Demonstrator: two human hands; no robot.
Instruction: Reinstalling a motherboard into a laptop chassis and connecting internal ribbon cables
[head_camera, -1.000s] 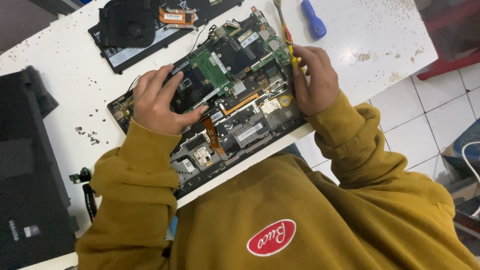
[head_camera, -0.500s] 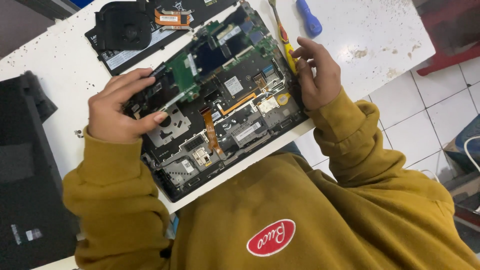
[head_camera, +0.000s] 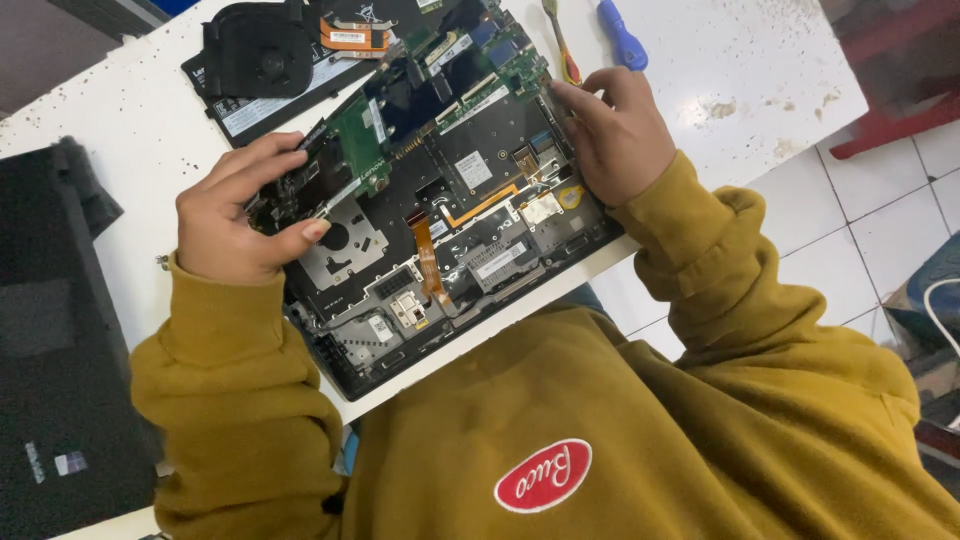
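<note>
We work at a white counter (head_camera: 720, 60), stained with brown smudges near its far right corner and scattered with small dark specks on the left. Beyond its right edge the floor (head_camera: 880, 230) is white tile, and a red object sits at the upper right, too cut off to identify. On the left a dark bag (head_camera: 50, 330) lies against the counter.

An opened laptop (head_camera: 450, 260) lies tilted across the counter, its base showing a black inner frame, an orange ribbon cable (head_camera: 428, 265) and small metal shields. Our left hand (head_camera: 240, 215) grips the near left end of the green board (head_camera: 370, 140), fingers over the top and thumb underneath, with that end raised off the base. Our right hand (head_camera: 620, 130) presses down on the laptop's right edge, fingers curled, touching the frame; it holds nothing that we can see.

Behind the laptop, a black fan (head_camera: 255, 55) with copper pipe rests on a flat black panel (head_camera: 290, 95). 2 tools lie at the far edge: a yellow-handled one (head_camera: 560, 45) just beside our right fingertips, and a blue screwdriver (head_camera: 622, 35) near it.

Our mustard sleeves fill the foreground.
</note>
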